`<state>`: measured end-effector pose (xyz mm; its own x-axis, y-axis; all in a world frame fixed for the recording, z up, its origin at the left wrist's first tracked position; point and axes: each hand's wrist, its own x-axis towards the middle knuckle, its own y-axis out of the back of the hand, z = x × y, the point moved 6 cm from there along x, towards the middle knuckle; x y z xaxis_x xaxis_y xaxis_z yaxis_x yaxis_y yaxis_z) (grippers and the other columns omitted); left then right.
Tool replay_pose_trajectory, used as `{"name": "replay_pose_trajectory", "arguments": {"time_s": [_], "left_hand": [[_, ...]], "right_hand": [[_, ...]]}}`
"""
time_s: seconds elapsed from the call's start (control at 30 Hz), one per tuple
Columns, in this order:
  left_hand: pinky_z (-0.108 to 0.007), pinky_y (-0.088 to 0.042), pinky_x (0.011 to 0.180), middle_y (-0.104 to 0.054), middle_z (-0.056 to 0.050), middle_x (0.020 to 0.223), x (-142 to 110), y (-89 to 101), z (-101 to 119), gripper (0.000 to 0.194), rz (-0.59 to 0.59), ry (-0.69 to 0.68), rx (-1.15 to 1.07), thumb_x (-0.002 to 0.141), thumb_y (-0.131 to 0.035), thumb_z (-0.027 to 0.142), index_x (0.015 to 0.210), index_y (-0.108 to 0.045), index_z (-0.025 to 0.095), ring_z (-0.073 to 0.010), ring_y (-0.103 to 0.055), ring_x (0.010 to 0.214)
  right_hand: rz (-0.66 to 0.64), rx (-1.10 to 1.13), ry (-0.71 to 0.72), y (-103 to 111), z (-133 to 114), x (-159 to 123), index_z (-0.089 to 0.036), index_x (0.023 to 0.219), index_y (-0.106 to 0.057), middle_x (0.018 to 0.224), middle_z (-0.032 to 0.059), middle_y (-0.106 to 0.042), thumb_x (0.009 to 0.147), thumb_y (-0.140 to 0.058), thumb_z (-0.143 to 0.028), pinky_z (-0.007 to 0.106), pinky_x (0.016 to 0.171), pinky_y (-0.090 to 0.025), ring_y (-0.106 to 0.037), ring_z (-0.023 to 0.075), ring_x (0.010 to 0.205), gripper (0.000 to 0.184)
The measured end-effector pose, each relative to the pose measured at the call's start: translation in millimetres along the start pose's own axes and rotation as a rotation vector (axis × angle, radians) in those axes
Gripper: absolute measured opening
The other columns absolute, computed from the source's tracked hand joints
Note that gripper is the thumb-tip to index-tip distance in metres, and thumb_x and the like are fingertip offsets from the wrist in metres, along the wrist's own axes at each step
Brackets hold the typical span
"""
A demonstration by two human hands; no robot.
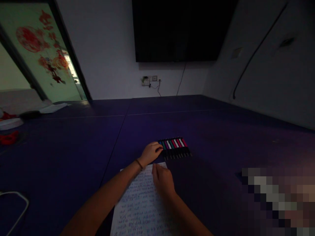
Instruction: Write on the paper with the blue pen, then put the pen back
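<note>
A row of pens (176,147) with coloured and white barrels lies side by side on the dark purple surface. My left hand (150,153), with a band at its wrist, is closed in a pinch at the row's left end, on the outermost pen. Below the row lies a sheet of paper (137,203) covered in handwriting. Over its top right edge rests my right hand (163,179), fingers curled in. Whatever those fingers hold is hidden from view.
The dark purple surface (216,137) stretches to the wall, where a large black screen (182,29) hangs above sockets (149,79) and cables. A white cable (23,196) curves at lower left. Red items (9,137) and papers (54,108) lie far left. A pixelated patch (278,200) covers the lower right.
</note>
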<state>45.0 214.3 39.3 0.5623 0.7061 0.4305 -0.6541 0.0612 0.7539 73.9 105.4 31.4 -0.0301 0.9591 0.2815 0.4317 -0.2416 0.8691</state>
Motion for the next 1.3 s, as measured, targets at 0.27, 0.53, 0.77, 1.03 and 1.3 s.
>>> {"name": "replay_pose_trajectory", "arguments": {"time_s": [0.27, 0.53, 0.77, 1.03, 1.3], "left_hand": [[-0.023, -0.045, 0.068, -0.063, -0.001, 0.079, -18, -6.8, -8, 0.012, -0.035, 0.014, -0.053, 0.077, -0.059, 0.020, 0.087, -0.065, 0.018, -0.0130, -0.058, 0.074], [-0.025, -0.046, 0.074, -0.065, -0.002, 0.082, -19, -6.7, -6, 0.016, -0.039, -0.016, -0.080, 0.082, -0.052, 0.020, 0.086, -0.067, 0.020, -0.0137, -0.059, 0.080], [-0.026, -0.046, 0.074, -0.065, -0.003, 0.082, -19, -9.0, -7, 0.016, -0.041, -0.030, -0.069, 0.083, -0.052, 0.020, 0.085, -0.069, 0.019, -0.0138, -0.060, 0.079], [-0.028, -0.046, 0.075, -0.066, -0.003, 0.082, -19, -11.8, -8, 0.016, -0.055, -0.057, -0.044, 0.082, -0.054, 0.021, 0.085, -0.069, 0.020, -0.0143, -0.059, 0.079], [-0.028, -0.046, 0.075, -0.066, -0.003, 0.083, -19, -11.5, -7, 0.016, -0.055, -0.083, -0.022, 0.082, -0.054, 0.021, 0.086, -0.069, 0.021, -0.0147, -0.058, 0.080]], "right_hand": [[0.052, -0.085, -0.426, 25, 46, 8, -0.016, 0.080, -0.065, 0.072, 0.0100, -0.068, 0.088, -0.034, -0.021, 0.023, 0.053, -0.035, -0.063, 0.0178, 0.066, 0.033], [-0.016, -0.062, -0.476, 19, 60, 9, -0.018, 0.088, -0.069, 0.073, 0.0120, -0.068, 0.083, -0.038, -0.022, 0.025, 0.059, -0.040, -0.065, 0.0209, 0.072, 0.031], [-0.079, -0.104, -0.483, 16, 59, 9, -0.019, 0.096, -0.067, 0.078, 0.0127, -0.068, 0.084, -0.039, -0.022, 0.029, 0.062, -0.042, -0.065, 0.0233, 0.074, 0.031], [-0.104, -0.134, -0.481, 16, 58, 9, -0.018, 0.097, -0.065, 0.080, 0.0126, -0.068, 0.084, -0.039, -0.022, 0.028, 0.062, -0.042, -0.065, 0.0223, 0.075, 0.029], [-0.097, -0.106, -0.467, 16, 57, 9, -0.019, 0.094, -0.067, 0.080, 0.0117, -0.068, 0.084, -0.039, -0.021, 0.028, 0.062, -0.042, -0.065, 0.0227, 0.075, 0.030]]}}
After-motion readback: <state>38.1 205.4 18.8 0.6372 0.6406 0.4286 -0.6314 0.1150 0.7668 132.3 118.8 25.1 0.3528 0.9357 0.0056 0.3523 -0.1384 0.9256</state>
